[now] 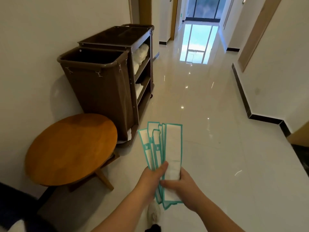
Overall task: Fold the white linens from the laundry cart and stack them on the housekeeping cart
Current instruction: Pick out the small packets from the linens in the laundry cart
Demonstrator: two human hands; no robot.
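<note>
**Status: both hands occupied, linens on cart shelves**

1. Left hand: closed around the lower part of a fan of long, narrow white strips with teal borders. My thumb lies across the front of the fan and my fingers curl behind it.
2. Right hand: grips the widest, frontmost of the strips near its lower end, with the thumb across the front and the fingers wrapped round the right edge. The two hands sit just beside each other. The strips point up and away from me and spread apart at their far ends.
3. Folded white linens: these lie stacked on the open shelves of the tall brown housekeeping cart, which stands against the left wall, well apart from my hands.
4. Brown fabric laundry bin: it hangs on the near end of the housekeeping cart. Its interior is dark, and I cannot tell what it holds.
5. Round orange-brown wooden tabletop: it stands on crossed legs just in front of the laundry bin, to the left of my forearms.
6. Glossy pale tiled floor: it runs down the corridor ahead.
</note>
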